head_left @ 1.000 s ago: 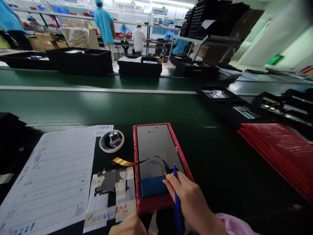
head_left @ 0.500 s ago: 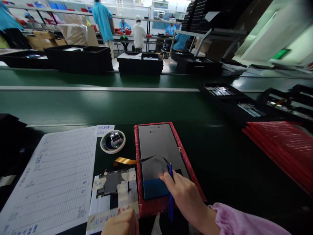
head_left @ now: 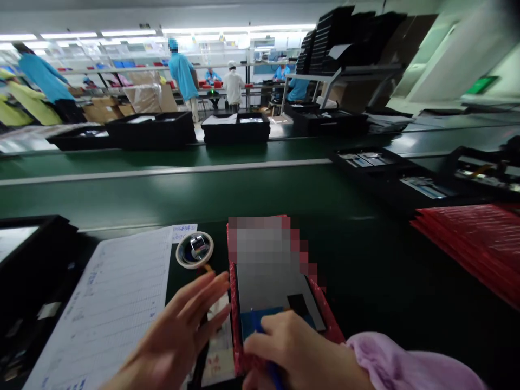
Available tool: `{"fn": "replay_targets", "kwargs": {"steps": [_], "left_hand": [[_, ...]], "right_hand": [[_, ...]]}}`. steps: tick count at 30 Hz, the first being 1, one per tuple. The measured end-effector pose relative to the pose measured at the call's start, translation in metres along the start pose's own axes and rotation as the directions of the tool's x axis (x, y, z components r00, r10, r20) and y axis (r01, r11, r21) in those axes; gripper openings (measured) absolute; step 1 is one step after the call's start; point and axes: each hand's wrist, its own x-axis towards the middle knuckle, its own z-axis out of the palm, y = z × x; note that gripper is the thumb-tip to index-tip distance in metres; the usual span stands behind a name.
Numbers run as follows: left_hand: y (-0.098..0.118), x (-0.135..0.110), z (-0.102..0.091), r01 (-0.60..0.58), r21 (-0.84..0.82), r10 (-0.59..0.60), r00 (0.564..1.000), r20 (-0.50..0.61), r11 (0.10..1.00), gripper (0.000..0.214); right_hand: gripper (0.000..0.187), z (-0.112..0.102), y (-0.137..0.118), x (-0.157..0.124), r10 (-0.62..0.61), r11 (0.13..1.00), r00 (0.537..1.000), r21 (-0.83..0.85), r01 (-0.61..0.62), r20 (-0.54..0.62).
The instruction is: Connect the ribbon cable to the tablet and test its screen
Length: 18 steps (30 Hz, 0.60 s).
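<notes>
A grey flat screen panel (head_left: 264, 271) with a blue lower strip lies on a red bubble-wrap pad (head_left: 333, 327). Over its near end my right hand (head_left: 300, 346) is closed around a blue pen-shaped tool (head_left: 257, 320), partly hidden by the fingers. My left hand (head_left: 182, 325) hovers beside the pad's left edge, fingers stretched and holding nothing. Beneath it, the taped board holder (head_left: 219, 363) is mostly covered, and its circuit board is hidden. Only a bit of an orange flex cable (head_left: 208, 268) shows past the fingertips, near a tape roll (head_left: 212, 252) with a small metal part inside.
A printed form (head_left: 117, 292) lies to the left, with a black tray (head_left: 24, 281) beyond it. Red bubble-wrap sheets (head_left: 471, 244) are stacked at the right, near black trays of parts (head_left: 365, 158). Across the green conveyor (head_left: 182, 195) stand more black bins (head_left: 235, 129) and several people.
My left hand has risen from the near edge and opened above the board. My right hand has drawn the blue tool nearer and lower. The view has tilted up.
</notes>
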Motion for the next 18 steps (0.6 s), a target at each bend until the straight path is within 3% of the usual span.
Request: {"fn": "replay_targets", "kwargs": {"steps": [2, 4, 8, 11, 15, 18], "left_hand": [[0.009, 0.029, 0.012, 0.140, -0.007, -0.140, 0.987, -0.079, 0.990, 0.070], [0.013, 0.060, 0.021, 0.242, 0.022, -0.236, 0.960, -0.151, 0.970, 0.073], [0.017, 0.108, 0.032, 0.359, 0.147, -0.307, 0.907, -0.288, 0.922, 0.053], [0.026, 0.127, 0.042, 0.429, 0.231, -0.342, 0.877, -0.336, 0.873, 0.036], [0.042, 0.137, 0.066, 0.377, 0.256, -0.329, 0.920, -0.213, 0.890, 0.034], [0.047, 0.147, 0.080, 0.322, 0.283, -0.266, 0.939, -0.218, 0.903, 0.026]], "right_hand": [[0.021, -0.004, 0.024, 0.001, 0.012, 0.973, 0.982, -0.226, -0.055, -0.189], [0.018, -0.009, 0.060, 0.004, 0.078, 0.949, 0.902, -0.246, -0.198, -0.424], [0.014, -0.016, 0.108, 0.009, 0.094, 0.965, 0.825, -0.151, -0.212, -0.557], [0.021, -0.018, 0.110, 0.008, 0.134, 0.978, 0.769, -0.044, -0.206, -0.625], [0.027, -0.021, 0.099, 0.006, 0.197, 0.979, 0.712, 0.099, -0.177, -0.674], [0.027, -0.026, 0.100, 0.003, 0.207, 0.978, 0.698, 0.132, -0.160, -0.685]]}}
